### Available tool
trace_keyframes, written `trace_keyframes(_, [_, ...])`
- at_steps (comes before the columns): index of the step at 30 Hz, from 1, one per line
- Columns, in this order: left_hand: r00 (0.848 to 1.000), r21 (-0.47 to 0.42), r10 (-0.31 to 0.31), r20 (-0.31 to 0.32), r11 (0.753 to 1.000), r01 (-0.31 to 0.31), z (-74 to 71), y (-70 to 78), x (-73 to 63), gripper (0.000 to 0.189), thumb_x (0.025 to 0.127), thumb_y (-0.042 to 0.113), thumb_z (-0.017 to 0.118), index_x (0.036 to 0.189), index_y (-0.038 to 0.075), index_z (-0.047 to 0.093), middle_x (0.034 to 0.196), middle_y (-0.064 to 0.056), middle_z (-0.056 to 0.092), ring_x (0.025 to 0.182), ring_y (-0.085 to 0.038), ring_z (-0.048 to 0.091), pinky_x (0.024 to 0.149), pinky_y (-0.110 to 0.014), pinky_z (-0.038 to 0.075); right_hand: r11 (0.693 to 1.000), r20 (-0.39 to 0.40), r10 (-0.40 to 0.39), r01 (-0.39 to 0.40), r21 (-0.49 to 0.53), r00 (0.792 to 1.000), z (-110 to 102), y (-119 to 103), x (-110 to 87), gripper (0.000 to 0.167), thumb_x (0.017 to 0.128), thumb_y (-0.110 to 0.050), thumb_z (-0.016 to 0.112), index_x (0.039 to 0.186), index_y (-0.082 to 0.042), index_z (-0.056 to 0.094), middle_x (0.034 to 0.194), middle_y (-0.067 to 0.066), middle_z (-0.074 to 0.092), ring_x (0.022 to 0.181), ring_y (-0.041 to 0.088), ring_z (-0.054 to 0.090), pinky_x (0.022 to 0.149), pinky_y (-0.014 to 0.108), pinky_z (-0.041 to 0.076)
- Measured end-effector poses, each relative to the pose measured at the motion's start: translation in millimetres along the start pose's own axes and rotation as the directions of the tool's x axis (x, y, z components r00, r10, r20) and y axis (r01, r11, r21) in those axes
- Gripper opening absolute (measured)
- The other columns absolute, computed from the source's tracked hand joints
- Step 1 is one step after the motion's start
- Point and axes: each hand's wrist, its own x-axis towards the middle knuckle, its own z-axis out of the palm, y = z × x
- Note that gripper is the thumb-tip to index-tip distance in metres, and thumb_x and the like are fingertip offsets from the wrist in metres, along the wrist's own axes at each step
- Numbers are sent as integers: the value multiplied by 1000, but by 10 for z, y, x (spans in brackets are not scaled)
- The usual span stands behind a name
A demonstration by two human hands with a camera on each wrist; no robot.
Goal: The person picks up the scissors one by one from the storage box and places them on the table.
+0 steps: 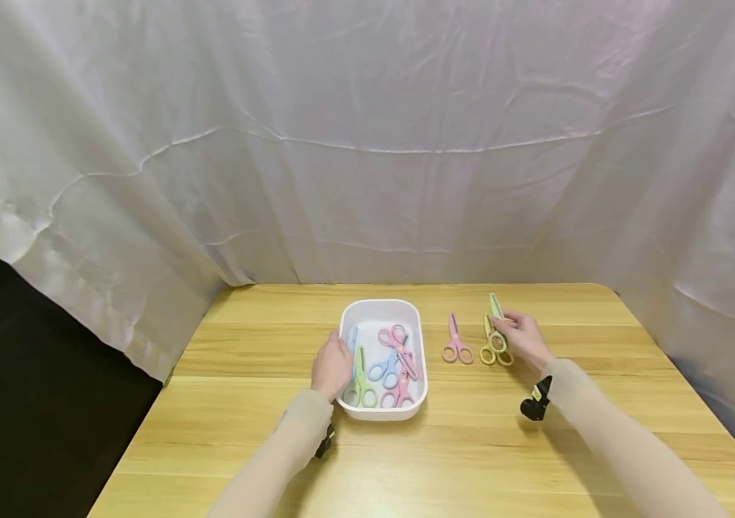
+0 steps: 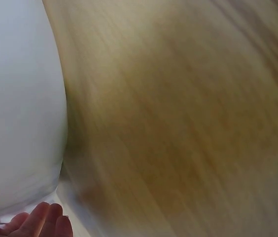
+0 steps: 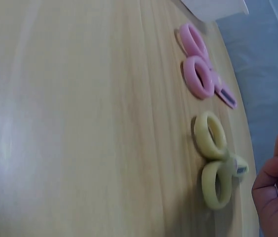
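A white plastic bin (image 1: 421,388) stands on the table, and my left hand (image 1: 331,365) grips its left wall. In the left wrist view the fingers (image 2: 45,219) lie along the outside of that wall. My right hand (image 1: 523,338) pinches light green scissors (image 1: 495,306), held up with the blades pointing away. Yellow scissors (image 1: 487,352) lie on the table, partly hidden behind the green pair. Left of them lie pink scissors (image 1: 454,338). Inside the bin are green scissors (image 1: 360,374), blue scissors (image 1: 385,370) and pink scissors (image 1: 400,392), several overlapping.
A wooden table (image 1: 471,460) bears everything. Pale grey curtain fabric (image 1: 406,216) hangs along its back and sides. At the far left is a dark area (image 1: 31,403) beyond the table's edge. A black wrist camera (image 1: 536,404) sits at the right sleeve.
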Motion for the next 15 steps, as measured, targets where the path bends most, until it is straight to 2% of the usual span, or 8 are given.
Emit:
trace_keyframes(10, [1000, 24, 11, -8, 1000, -11, 7, -15, 8, 44, 107, 19, 34, 139, -5, 50, 125, -28, 66, 114, -44, 65, 102, -56, 52, 996, -18, -22, 21, -81, 1000, -189, 96, -24, 59, 105, -17, 52, 147, 18, 32, 108, 18, 74, 76, -5, 63, 70, 16, 58])
trace_keyframes(15, [1000, 21, 10, -11, 1000, -10, 5, -13, 4, 44, 106, 19, 34, 139, -5, 51, 124, -28, 66, 113, -44, 65, 101, -56, 53, 997, -3, -6, 6, -80, 1000, -303, 146, -32, 62, 105, -19, 52, 149, 18, 28, 108, 13, 74, 80, -5, 65, 75, 19, 60])
